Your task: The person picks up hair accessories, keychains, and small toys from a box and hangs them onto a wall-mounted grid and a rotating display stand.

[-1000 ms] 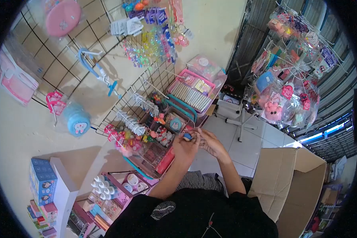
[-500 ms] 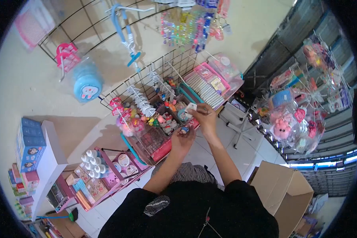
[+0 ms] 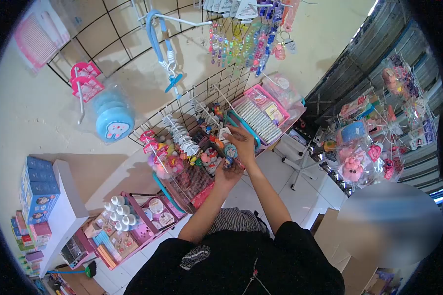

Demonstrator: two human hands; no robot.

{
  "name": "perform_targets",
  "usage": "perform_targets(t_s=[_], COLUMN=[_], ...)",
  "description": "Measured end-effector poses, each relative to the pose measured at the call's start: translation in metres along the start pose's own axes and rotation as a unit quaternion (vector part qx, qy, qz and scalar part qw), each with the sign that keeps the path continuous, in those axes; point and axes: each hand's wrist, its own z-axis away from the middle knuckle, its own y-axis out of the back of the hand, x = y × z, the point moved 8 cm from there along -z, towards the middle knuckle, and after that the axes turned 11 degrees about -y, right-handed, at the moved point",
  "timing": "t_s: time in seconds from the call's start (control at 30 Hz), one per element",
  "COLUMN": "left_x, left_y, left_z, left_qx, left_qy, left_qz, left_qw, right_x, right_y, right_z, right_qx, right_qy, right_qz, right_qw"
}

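My right hand (image 3: 242,143) is closed in a pinch on a white tag (image 3: 225,133) above the rack of trinkets. Just below it, my left hand (image 3: 227,177) curls its fingers around a small blue figure charm (image 3: 228,162); whether the tag is joined to it I cannot make out. Both hands are over the near right part of a mesh basket (image 3: 184,182). Close to them are plush charms (image 3: 210,160) in grey and pink. A row of white tags (image 3: 181,135) hangs on a hook to the left.
A wire grid (image 3: 118,37) on the wall carries blue round cases (image 3: 114,118) and beaded straps (image 3: 238,44). Pink shelves (image 3: 142,236) with white bottles (image 3: 120,212) stand lower left. Bagged plush toys (image 3: 353,167) hang at right, above a cardboard box (image 3: 330,236).
Both hands have moved a little up and inward over the basket, still with the tag and charm. The view has shifted slightly. A blurred round shape now covers part of the cardboard box.
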Motion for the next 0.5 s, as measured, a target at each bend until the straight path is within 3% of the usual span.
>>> perform_targets(t_s=[0.17, 0.23, 0.33, 0.37, 0.4, 0.43, 0.47, 0.5], left_x=[0.002, 0.002, 0.013, 0.015, 0.012, 0.002, -0.001, -0.012], left_y=[-0.003, 0.001, -0.006, -0.004, -0.011, -0.017, 0.006, 0.016], left_z=[-0.007, -0.017, -0.031, -0.029, -0.022, -0.016, -0.016, -0.019], left_qx=[-0.010, 0.032, 0.014, 0.018, -0.045, -0.106, 0.069, 0.073], left_qy=[0.001, 0.004, -0.028, -0.018, 0.015, 0.052, -0.015, 0.004], left_qz=[-0.054, -0.037, -0.012, -0.028, -0.070, -0.111, -0.114, -0.139], left_qw=[0.998, 0.999, 0.999, 0.999, 0.996, 0.987, 0.991, 0.988], right_x=[0.008, 0.013, 0.027, 0.019, 0.007, 0.002, -0.021, -0.052], right_y=[0.001, 0.002, 0.014, 0.028, 0.023, 0.023, 0.028, 0.047], right_z=[-0.004, -0.007, -0.026, -0.028, -0.025, -0.020, -0.001, 0.003], right_qx=[0.013, 0.022, 0.035, 0.054, -0.032, -0.113, -0.215, -0.188], right_qy=[-0.020, -0.040, 0.001, 0.003, 0.024, 0.035, -0.093, -0.104], right_qz=[-0.017, -0.019, 0.164, 0.158, 0.356, 0.537, 0.630, 0.624], right_qw=[1.000, 0.999, 0.986, 0.986, 0.934, 0.835, 0.740, 0.751])
